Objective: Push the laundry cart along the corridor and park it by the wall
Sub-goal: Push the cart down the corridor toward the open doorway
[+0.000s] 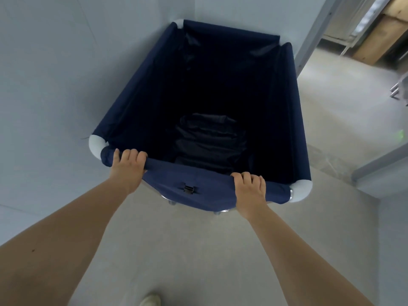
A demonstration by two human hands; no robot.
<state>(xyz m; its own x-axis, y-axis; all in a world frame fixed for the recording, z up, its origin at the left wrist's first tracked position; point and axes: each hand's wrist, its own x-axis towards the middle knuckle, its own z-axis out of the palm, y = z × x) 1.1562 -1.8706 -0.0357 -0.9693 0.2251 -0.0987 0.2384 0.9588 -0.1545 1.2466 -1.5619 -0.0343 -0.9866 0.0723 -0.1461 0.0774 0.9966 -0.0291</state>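
The laundry cart (132,85) is a deep navy fabric bin with white plastic corner caps, standing in a corner of pale walls. Its left side runs close along the left wall (48,89) and its far end is up against the back wall (238,12). A dark folded bundle (209,140) lies at the bottom inside. My left hand (127,166) grips the near rim close to the left corner. My right hand (250,191) grips the same rim toward the right corner. Both arms are stretched out in front of me.
Pale grey floor (198,250) lies under and behind the cart. An open doorway (331,74) with a grey frame is to the right, with wooden boards beyond it. A grey wall edge (379,171) juts in at the right. My shoe (151,300) shows at the bottom.
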